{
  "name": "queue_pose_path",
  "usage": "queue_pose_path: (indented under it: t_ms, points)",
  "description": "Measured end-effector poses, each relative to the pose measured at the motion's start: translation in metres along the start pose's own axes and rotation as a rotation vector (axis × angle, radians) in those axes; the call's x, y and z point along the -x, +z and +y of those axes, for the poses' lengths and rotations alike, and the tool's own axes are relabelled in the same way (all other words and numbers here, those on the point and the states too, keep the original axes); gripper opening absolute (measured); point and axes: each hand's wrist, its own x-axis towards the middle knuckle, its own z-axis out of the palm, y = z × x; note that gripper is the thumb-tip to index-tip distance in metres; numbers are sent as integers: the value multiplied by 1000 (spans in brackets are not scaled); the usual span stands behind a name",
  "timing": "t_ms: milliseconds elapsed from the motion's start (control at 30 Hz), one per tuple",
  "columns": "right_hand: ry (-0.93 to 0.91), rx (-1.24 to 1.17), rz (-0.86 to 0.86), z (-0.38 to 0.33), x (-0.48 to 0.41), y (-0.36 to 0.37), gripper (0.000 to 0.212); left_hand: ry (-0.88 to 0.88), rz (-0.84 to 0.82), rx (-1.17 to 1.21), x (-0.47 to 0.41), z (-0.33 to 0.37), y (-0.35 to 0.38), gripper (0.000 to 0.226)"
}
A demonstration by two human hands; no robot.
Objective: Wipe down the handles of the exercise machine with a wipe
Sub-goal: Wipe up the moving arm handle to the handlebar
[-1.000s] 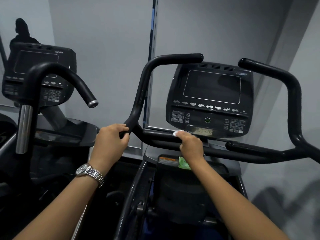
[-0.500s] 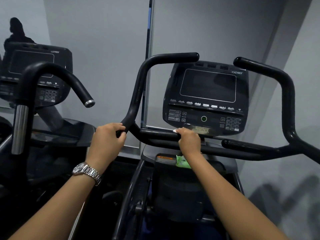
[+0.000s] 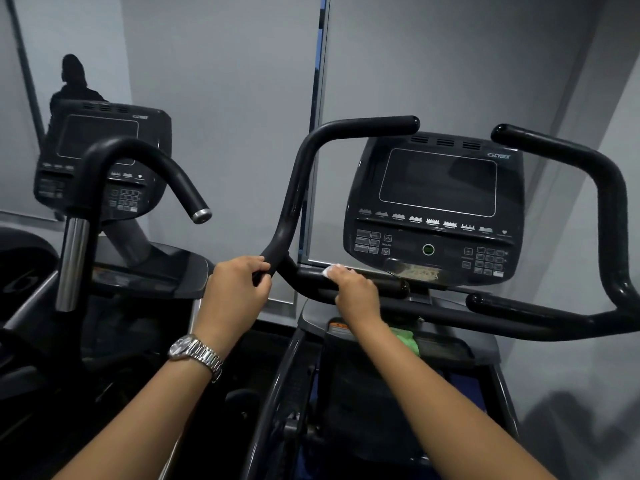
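The lower bend of the left handle [image 3: 294,202] of the exercise machine is gripped by the left hand [image 3: 235,292], its fingers curled round the matt black tube. The short horizontal grip bar [image 3: 388,284] just below the console [image 3: 436,209] is clasped by the right hand [image 3: 356,292]. A white wipe [image 3: 329,270] is clamped between that hand and the bar, and only a crumpled edge is seen past the fingertips. The console screen is dark, and a worn, pale patch is seen on its lower edge, just above the right hand. The right handle [image 3: 609,202] is left untouched, well apart from both hands. A metal wristwatch [image 3: 195,351] is worn on the left wrist. Something green [image 3: 407,337] is partly hidden beneath the right forearm; what it is cannot be told. The room is closed in by pale grey wall panels [image 3: 225,81], divided by a vertical seam with a blue strip [image 3: 320,98]. A second machine [image 3: 104,157] with a chrome post is placed to the left.
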Motion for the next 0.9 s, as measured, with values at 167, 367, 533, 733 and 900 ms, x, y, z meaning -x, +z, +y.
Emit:
queue_pose_path:
  t_ms: [167, 367, 533, 733, 900]
  points:
    - [-130, 11, -73, -25, -13, 18, 43, 2, 10, 12, 0, 0, 0, 23]
    - [-213, 13, -47, -24, -8, 10, 38, -3, 8, 34, -1, -2, 0, 23]
    - [-176, 51, 70, 3, 6, -5, 46, -5, 5, 34, -1, -2, 0, 23]
    - [103, -20, 153, 44, 12, -12, 51, -19, 3, 35, -1, -1, -1, 23]
    - [335, -281, 46, 46, -21, -36, 13, -32, -12, 16, -1, 1, -3, 24]
